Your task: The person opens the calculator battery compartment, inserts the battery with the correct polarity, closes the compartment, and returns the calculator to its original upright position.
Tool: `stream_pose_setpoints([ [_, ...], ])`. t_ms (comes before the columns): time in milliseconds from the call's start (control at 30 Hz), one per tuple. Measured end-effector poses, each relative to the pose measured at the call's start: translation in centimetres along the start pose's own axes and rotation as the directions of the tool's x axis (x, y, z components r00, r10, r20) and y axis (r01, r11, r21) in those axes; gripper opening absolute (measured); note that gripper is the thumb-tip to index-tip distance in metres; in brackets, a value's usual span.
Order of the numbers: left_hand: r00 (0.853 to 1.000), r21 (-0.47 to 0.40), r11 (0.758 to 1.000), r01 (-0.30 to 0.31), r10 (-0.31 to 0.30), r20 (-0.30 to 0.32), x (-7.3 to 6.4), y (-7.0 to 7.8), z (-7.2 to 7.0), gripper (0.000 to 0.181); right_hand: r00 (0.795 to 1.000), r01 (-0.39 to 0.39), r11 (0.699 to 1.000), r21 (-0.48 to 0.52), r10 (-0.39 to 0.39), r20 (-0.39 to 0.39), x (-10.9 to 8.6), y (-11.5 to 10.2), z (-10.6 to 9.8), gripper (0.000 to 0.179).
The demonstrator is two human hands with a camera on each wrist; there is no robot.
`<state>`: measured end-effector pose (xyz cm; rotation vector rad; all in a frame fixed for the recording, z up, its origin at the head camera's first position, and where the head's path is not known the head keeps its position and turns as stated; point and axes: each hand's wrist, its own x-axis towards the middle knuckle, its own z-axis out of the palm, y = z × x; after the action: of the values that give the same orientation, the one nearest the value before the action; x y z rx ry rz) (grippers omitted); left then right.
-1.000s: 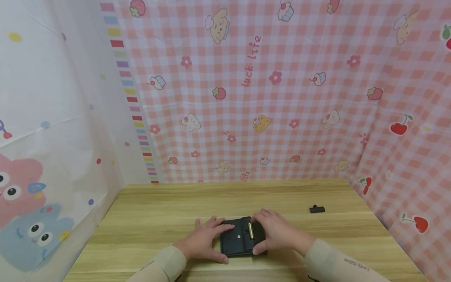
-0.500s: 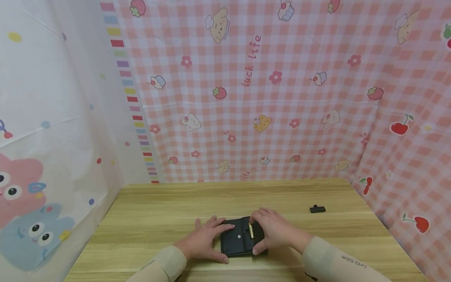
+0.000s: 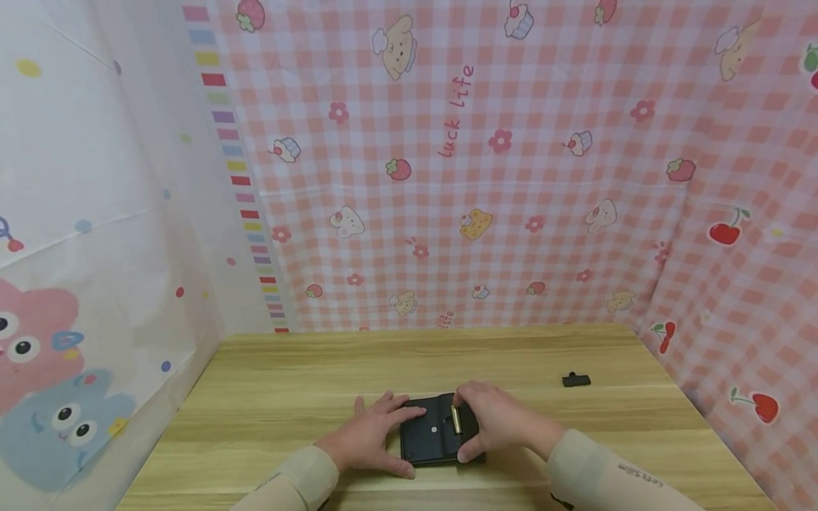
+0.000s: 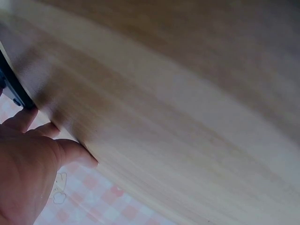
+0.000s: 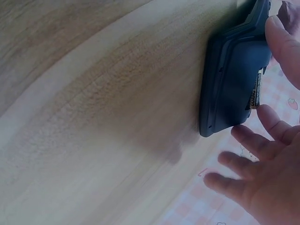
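A flat black device (image 3: pixel 422 434), looking like the underside of a desk calculator, lies on the table in front of me. A gold battery (image 3: pixel 456 419) sits in its opened slot and shows printed lettering in the right wrist view. My left hand (image 3: pixel 363 438) steadies the device's left side, a fingertip on top and the thumb by its near corner. Over the right part spreads my right hand (image 3: pixel 508 420), index fingertip at the battery's far end and thumb at the near edge. In the right wrist view, the other fingers (image 5: pixel 229 185) hang apart from the device.
A small black cover (image 3: pixel 576 380) with a tab lies on the wooden table (image 3: pixel 287 369) at the back right. Pink checked cloth (image 3: pixel 409 270) hangs behind the table and along its right side. A white printed cloth (image 3: pixel 147 284) hangs at the left.
Very little differs. My right forearm has shifted slightly left and the right hand's fingers have moved a touch; the left hand, device and battery stay in place.
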<state>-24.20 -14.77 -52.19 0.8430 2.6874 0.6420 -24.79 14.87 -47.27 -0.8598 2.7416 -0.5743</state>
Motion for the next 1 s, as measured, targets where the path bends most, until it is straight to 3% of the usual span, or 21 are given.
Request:
stream_pose_setpoints([
  [233, 1.000, -0.005, 1.000, -0.004, 0.004, -0.003, 0.10, -0.15, 0.15, 0.096, 0.999, -0.031, 0.996, 0.079, 0.028, 0.042, -0.01, 0.04, -0.03, 0.073],
  [1000, 1.000, -0.005, 1.000, 0.008, -0.008, 0.015, 0.04, -0.08, 0.02, 0.096, 0.999, -0.002, 0.994, 0.109, -0.002, 0.032, 0.19, 0.35, 0.33, 0.067],
])
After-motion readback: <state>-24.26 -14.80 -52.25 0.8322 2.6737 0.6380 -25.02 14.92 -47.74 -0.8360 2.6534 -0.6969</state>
